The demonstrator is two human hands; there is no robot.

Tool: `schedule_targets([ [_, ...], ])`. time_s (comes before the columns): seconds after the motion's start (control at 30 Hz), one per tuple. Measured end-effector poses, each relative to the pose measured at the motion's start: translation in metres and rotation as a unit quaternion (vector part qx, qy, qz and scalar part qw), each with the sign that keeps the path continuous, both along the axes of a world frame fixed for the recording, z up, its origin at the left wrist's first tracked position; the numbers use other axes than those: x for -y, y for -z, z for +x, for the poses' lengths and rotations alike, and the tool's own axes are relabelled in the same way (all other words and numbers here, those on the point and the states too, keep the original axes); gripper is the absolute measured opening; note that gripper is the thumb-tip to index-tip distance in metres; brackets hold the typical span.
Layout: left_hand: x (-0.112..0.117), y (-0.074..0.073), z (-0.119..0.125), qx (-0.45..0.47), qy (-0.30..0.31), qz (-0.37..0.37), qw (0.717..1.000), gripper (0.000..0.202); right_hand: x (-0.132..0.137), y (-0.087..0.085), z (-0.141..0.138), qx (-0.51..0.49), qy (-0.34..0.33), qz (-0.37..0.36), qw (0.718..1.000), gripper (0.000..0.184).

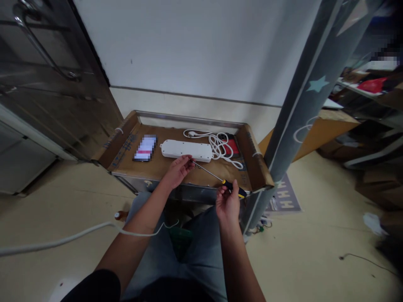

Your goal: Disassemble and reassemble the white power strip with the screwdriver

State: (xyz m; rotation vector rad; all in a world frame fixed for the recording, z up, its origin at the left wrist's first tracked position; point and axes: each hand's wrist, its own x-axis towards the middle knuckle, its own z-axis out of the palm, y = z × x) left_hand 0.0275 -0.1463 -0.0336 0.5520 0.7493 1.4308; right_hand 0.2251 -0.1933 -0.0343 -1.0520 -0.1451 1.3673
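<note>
A screwdriver (207, 170) with a dark and yellow handle and a long metal shaft slants across the front of a shelf. My right hand (228, 202) is closed round its handle. At the shaft's far end, the fingers of my left hand (180, 171) are pinched about the tip; whether a small screw is there too, I cannot tell. Just behind my left hand lies a white power strip (187, 149), its face with several small screw holes turned up. Its white cord (217, 144) is loosely coiled at the right, with the plug (192, 134) lying at the back.
The shelf (126, 161) is lined with brown cardboard and has raised sides. A phone (145, 148) lies on its left part, and a red and black object (232, 147) sits under the cord. A grey post (291, 96) stands at the right. A pale cable (78, 232) crosses before my left forearm.
</note>
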Motion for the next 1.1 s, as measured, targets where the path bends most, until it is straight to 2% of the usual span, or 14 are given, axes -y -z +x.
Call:
schedule_targets([
  [0.17,-0.001,0.003,0.002,-0.003,-0.019,0.002,1.0,0.031,0.0,-0.007,0.0,-0.039,0.016,-0.032,0.999,0.035],
  [0.37,-0.003,0.007,0.002,-0.021,-0.017,0.004,1.0,0.029,0.0,-0.011,0.001,-0.041,0.015,-0.032,0.999,0.037],
  [0.5,-0.003,0.005,0.0,-0.049,0.0,0.01,0.999,0.039,0.001,-0.011,0.002,-0.024,0.014,-0.015,0.999,0.038],
  [0.57,-0.003,0.006,0.001,-0.069,0.002,0.016,0.998,0.047,0.001,-0.014,0.006,-0.005,0.021,0.002,1.0,0.043],
  [0.67,-0.001,0.006,0.004,-0.108,-0.01,0.03,0.994,0.05,-0.001,-0.022,0.02,0.04,0.045,0.039,0.997,0.06],
  [0.73,-0.002,0.002,0.009,-0.142,-0.037,0.046,0.988,0.044,-0.005,-0.03,0.032,0.078,0.064,0.066,0.993,0.069],
  [0.83,-0.014,-0.014,0.013,-0.211,-0.084,0.089,0.97,0.025,-0.01,-0.038,0.047,0.13,0.085,0.093,0.983,0.072],
  [0.87,-0.022,-0.022,0.012,-0.247,-0.092,0.114,0.958,0.018,-0.012,-0.04,0.05,0.143,0.087,0.099,0.981,0.072],
  [0.9,-0.033,-0.03,0.01,-0.364,-0.099,0.172,0.91,0.018,-0.012,-0.041,0.053,0.155,0.089,0.103,0.978,0.072],
  [0.97,-0.058,-0.043,0.005,-0.552,-0.072,0.253,0.791,0.033,-0.012,-0.042,0.055,0.173,0.092,0.107,0.975,0.072],
  [1.03,-0.085,-0.049,-0.001,-0.662,-0.021,0.266,0.7,0.042,-0.012,-0.042,0.055,0.185,0.098,0.106,0.972,0.072],
  [1.1,-0.108,-0.049,-0.005,-0.724,0.051,0.258,0.638,0.048,-0.013,-0.043,0.054,0.194,0.107,0.103,0.97,0.072],
])
